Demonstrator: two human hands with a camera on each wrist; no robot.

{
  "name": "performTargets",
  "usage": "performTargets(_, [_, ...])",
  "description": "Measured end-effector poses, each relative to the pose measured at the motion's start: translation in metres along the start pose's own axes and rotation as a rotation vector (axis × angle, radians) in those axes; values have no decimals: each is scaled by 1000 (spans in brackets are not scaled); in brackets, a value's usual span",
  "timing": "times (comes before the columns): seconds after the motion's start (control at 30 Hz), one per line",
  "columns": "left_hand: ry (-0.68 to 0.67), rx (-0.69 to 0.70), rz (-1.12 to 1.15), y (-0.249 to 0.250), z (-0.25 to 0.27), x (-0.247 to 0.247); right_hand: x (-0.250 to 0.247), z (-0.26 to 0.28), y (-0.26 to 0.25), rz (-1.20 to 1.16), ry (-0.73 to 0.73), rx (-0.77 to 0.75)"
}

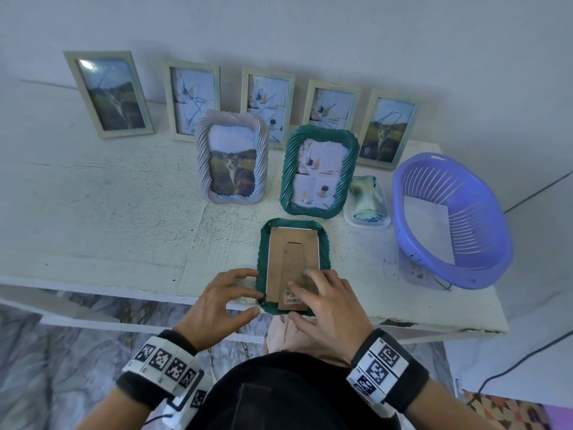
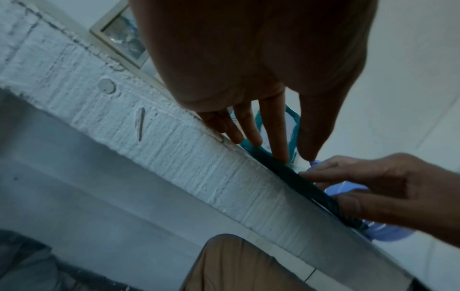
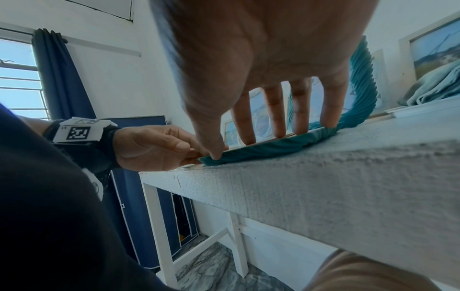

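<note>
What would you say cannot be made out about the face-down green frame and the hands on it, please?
Front of the face-down green frame: head view, turned against the table.
Its near edge: head view, covered by the right hand.
Barcode label: head view, too small to read.
Where the left hand touches the frame: left wrist view, dark, behind its own fingers.
</note>
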State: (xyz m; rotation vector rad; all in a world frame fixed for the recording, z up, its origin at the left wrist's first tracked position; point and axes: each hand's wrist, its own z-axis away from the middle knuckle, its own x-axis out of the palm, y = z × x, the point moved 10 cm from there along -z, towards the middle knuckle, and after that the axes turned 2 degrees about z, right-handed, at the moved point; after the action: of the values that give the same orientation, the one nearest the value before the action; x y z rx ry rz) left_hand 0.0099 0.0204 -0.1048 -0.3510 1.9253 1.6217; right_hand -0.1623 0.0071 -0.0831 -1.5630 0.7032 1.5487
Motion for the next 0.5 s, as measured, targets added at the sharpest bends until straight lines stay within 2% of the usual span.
performTargets(0.13, [-79,-21,26,-4,-1,4,1,-1,0,6,-26,4])
performTargets(0.3, [-103,-21,22,-4,-1,5,1,-1,0,14,-38,4])
performTargets(0.5, [24,-147,23,-8,-13,4,-1,-1,1,18,-45,11])
